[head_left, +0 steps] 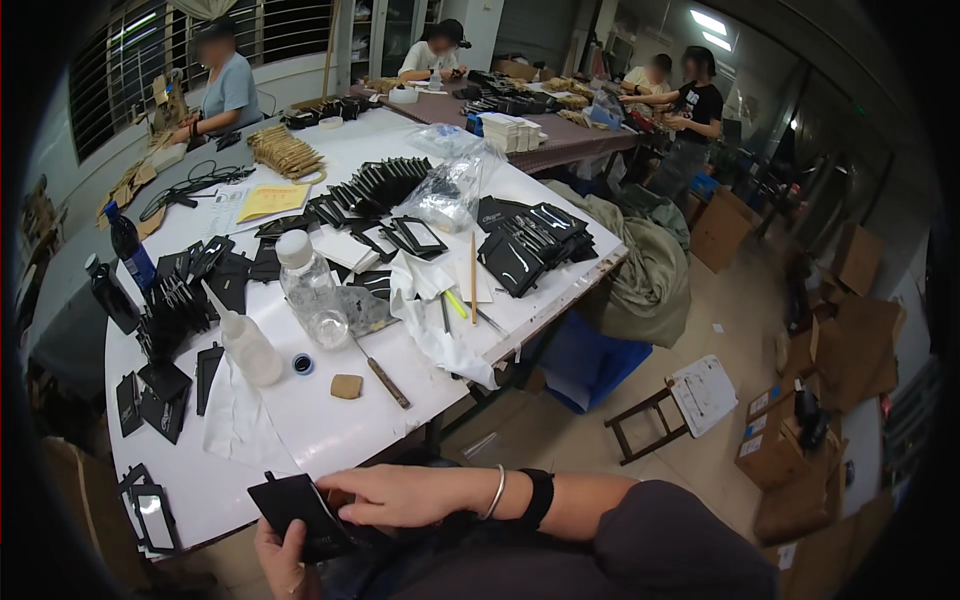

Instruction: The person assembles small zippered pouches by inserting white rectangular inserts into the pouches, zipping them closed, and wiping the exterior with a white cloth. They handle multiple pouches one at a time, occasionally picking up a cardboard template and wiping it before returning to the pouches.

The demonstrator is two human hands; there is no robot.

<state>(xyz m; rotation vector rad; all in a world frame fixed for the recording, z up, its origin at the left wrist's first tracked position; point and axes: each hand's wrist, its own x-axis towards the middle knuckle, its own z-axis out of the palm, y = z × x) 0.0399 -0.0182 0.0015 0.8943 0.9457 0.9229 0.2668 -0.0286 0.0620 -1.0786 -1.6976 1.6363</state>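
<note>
Near the table's front edge, my left hand (pixel 283 558) grips a flat black card holder (pixel 296 512) with a small tab at its top, the thumb lying across its front. My right hand (pixel 385 494) reaches in from the right with bent fingers at the holder's right edge; the fingertips are partly hidden there. On the table beyond lie a small tan block (pixel 346 386), an awl-like tool (pixel 386 382) with a wooden handle, and a little dark round cap or pot (pixel 303 364). A white squeeze bottle (pixel 252 350) stands beside them.
Black holders (pixel 180 310) stand in rows at the left; more are stacked (pixel 535 245) at the table's right edge. A clear bottle (pixel 312 290), a white cloth (pixel 430 310) and a pencil (pixel 473 280) lie or stand mid-table. A stool (pixel 680 405) and cartons (pixel 780 430) are at right. Several people work farther back.
</note>
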